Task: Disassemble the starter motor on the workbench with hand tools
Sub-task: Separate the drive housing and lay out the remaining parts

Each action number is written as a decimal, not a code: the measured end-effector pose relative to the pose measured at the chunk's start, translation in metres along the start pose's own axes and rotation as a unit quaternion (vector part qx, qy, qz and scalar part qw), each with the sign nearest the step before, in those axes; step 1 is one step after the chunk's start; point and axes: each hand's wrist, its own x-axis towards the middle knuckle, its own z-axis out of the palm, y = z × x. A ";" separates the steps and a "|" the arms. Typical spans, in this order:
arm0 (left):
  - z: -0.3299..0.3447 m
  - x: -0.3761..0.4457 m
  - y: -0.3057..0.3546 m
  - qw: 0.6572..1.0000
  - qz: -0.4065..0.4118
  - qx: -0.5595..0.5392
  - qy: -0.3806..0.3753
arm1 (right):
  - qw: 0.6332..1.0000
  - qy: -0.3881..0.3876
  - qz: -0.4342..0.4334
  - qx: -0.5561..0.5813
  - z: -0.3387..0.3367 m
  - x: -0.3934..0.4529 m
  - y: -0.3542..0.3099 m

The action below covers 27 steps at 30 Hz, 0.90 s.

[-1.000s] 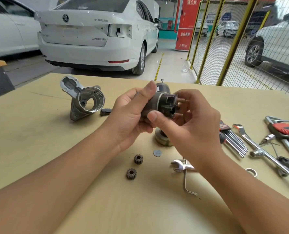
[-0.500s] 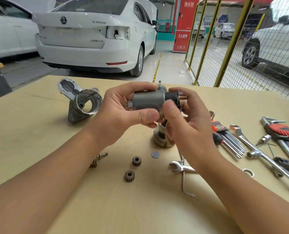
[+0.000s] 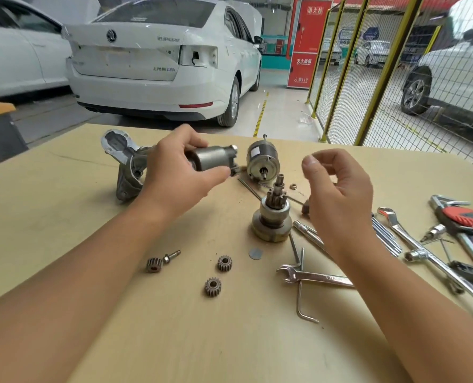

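Since the earlier frame the right hand (image 3: 337, 194) is letting go of the grey cylinder (image 3: 216, 158) and drifting off to the right, its fingers (image 3: 310, 163) loosely curled and holding nothing, while the left hand (image 3: 174, 178) is carrying the cylinder alone, thumb and fingers wrapped round its body above the table (image 3: 63, 217). The motor body (image 3: 263, 161) is lying on the table just behind it, the geared drive piece (image 3: 272, 217) is standing upright in front, and the silver nose housing (image 3: 127, 167) is lying at the left, partly behind the left hand. Three small gears (image 3: 224, 263) and a thin disc (image 3: 255, 253) are lying loose near the front, beside a spanner (image 3: 312, 277). With only one hand gripping, the cylinder could be slipping and dropping onto the loose parts, and a forearm sweeping past might be knocking the small gears off the edge. Readable writing is limited: the white car (image 3: 160, 64) is showing a Skoda badge, and the red cabinet (image 3: 307, 42) is carrying Chinese characters.
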 end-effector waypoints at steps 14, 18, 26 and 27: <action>0.007 0.004 -0.027 0.952 -0.031 0.294 -0.081 | 0.955 -0.249 0.003 -0.160 0.004 -0.003 0.025; 0.006 0.005 -0.024 0.945 -0.044 0.311 -0.086 | 0.959 -0.245 -0.001 -0.143 0.005 -0.005 0.026; 0.001 0.008 -0.024 0.929 -0.036 0.338 -0.148 | 0.971 -0.208 0.004 -0.116 0.006 -0.008 0.025; 0.000 0.009 -0.024 0.933 -0.036 0.327 -0.149 | 0.972 -0.204 -0.003 -0.115 0.006 -0.008 0.025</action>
